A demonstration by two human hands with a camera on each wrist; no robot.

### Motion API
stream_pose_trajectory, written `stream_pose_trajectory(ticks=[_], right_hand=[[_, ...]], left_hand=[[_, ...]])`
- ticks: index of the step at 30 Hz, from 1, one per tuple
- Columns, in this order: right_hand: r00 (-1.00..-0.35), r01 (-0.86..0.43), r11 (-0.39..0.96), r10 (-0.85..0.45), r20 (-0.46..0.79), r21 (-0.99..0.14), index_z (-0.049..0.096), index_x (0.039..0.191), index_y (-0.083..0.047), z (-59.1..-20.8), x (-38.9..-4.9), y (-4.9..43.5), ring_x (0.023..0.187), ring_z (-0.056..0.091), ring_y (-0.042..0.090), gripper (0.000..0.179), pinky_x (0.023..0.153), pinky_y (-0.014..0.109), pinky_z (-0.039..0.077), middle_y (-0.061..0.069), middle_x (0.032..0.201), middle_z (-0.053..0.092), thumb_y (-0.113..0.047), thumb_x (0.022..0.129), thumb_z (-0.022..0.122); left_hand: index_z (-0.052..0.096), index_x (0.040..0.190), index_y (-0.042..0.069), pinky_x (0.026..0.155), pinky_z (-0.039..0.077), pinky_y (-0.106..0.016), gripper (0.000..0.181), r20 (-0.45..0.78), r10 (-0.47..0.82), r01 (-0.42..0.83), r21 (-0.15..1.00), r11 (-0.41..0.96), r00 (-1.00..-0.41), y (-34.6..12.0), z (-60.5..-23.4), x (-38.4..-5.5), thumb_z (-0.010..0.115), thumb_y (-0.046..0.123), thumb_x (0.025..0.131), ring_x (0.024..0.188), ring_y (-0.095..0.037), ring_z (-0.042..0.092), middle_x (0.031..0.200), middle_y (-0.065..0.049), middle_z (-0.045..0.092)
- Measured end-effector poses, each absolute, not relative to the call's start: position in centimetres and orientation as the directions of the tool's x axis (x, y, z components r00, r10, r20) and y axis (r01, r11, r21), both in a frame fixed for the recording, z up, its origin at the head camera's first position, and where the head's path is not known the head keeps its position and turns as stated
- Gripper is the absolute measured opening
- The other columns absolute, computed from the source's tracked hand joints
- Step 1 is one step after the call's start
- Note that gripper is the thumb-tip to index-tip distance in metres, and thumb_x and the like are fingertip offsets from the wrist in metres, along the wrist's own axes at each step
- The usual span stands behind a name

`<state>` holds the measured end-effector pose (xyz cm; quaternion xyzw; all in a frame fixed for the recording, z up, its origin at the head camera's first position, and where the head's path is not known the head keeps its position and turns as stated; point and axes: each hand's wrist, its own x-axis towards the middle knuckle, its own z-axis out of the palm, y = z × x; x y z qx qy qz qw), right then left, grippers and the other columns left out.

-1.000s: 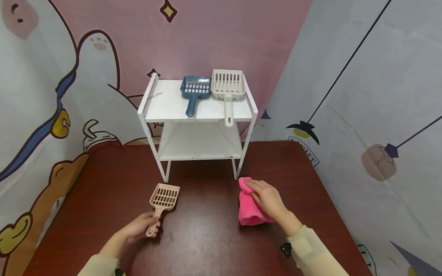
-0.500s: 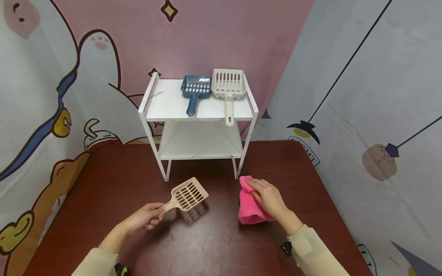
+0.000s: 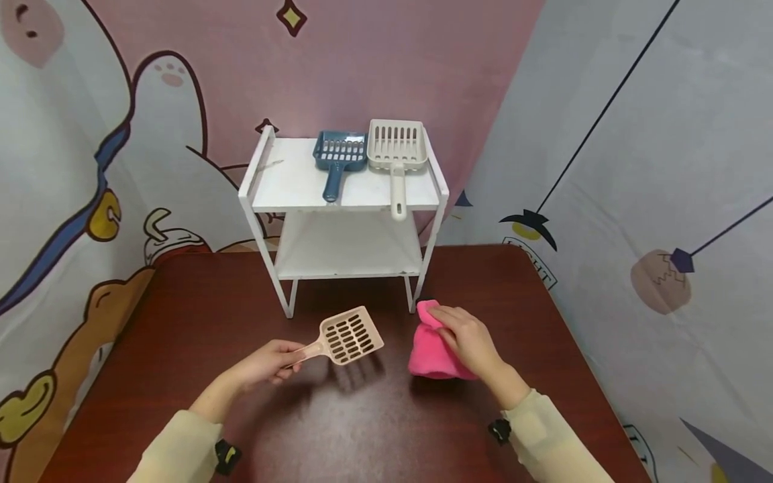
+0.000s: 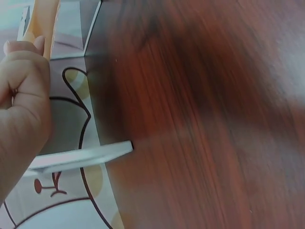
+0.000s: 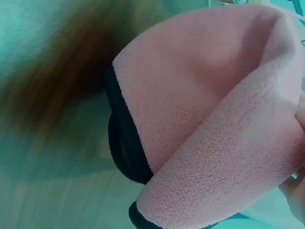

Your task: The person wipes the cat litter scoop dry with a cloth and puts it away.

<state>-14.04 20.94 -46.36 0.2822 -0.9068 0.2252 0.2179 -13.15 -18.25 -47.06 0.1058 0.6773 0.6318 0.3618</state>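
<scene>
A beige slotted litter scoop is held above the table by my left hand, its fingers wrapped round the handle. The scoop's head points right, toward the cloth. In the left wrist view the same hand grips the handle, and the head lies out of frame. My right hand pinches a bunched pink cloth by its upper part. Close up in the right wrist view, the fleecy cloth hangs folded with a dark edging, while only a sliver of the hand shows at the right edge.
A white two-tier shelf stands at the back of the brown table. On its top lie a blue litter scoop and a cream litter scoop. Patterned fabric hangs behind and at both sides.
The left hand has swung the scoop rightward and turned its head from pointing away to pointing right. The right hand has lifted the pink cloth slightly and moved it a little left.
</scene>
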Motion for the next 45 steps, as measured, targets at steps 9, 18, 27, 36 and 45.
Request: stream_pose_trajectory(ticks=[9,18,27,36,45], right_hand=[[-0.665,-0.652,0.726,-0.406,0.627,-0.221,0.069,0.108,-0.005,-44.8,-14.3,19.3,0.095,0.064,0.025,0.038,0.082,0.039,0.053,0.012,0.106,0.069,-0.003,0.071,0.078],[-0.608,-0.673,0.725,-0.430,0.668,-0.146,0.071,0.105,-0.008,-43.9,-14.4,16.7,0.089,0.065,0.023,0.032,0.080,0.035,0.053,0.010,0.103,0.070,-0.005,0.073,0.075],[-0.598,-0.646,0.743,-0.346,0.723,-0.178,0.071,0.104,-0.007,-42.7,-14.3,15.6,0.086,0.064,0.023,0.035,0.077,0.036,0.053,0.010,0.102,0.070,0.001,0.071,0.076],[-0.574,-0.645,0.763,-0.438,0.692,-0.053,0.068,0.104,-0.007,-46.1,-13.2,13.2,0.084,0.066,0.019,0.035,0.074,0.030,0.054,0.007,0.099,0.070,-0.015,0.072,0.078],[-0.665,-0.669,0.737,-0.535,0.522,-0.096,0.066,0.112,-0.009,-46.3,-12.6,12.3,0.100,0.065,0.019,0.034,0.091,0.034,0.050,0.006,0.107,0.069,-0.020,0.080,0.073]], left_hand=[[0.050,0.112,-0.012,0.041,0.020,-0.015,0.025,-0.359,0.641,-0.328,0.929,0.173,-0.678,-16.1,-47.1,-13.6,0.041,0.007,0.098,0.045,0.001,0.024,0.067,0.006,0.046],[0.052,0.097,-0.009,0.040,0.018,-0.016,0.019,-0.372,0.659,-0.325,0.924,0.200,-0.653,-13.9,-46.8,-14.0,0.041,0.006,0.097,0.043,0.000,0.022,0.064,0.006,0.042],[0.050,0.112,-0.015,0.041,0.018,-0.015,0.027,-0.439,0.607,-0.334,0.898,0.286,-0.662,-13.1,-46.9,-13.7,0.043,0.003,0.093,0.045,-0.001,0.024,0.062,0.005,0.042],[0.055,0.103,-0.010,0.041,0.019,-0.017,0.022,-0.385,0.632,-0.293,0.923,0.250,-0.673,-10.5,-46.0,-13.5,0.043,0.006,0.095,0.044,-0.002,0.023,0.062,0.005,0.042],[0.055,0.105,-0.010,0.042,0.019,-0.017,0.022,-0.370,0.608,-0.288,0.929,0.234,-0.702,-10.5,-45.3,-13.9,0.041,0.005,0.097,0.045,-0.002,0.023,0.061,0.005,0.041]])
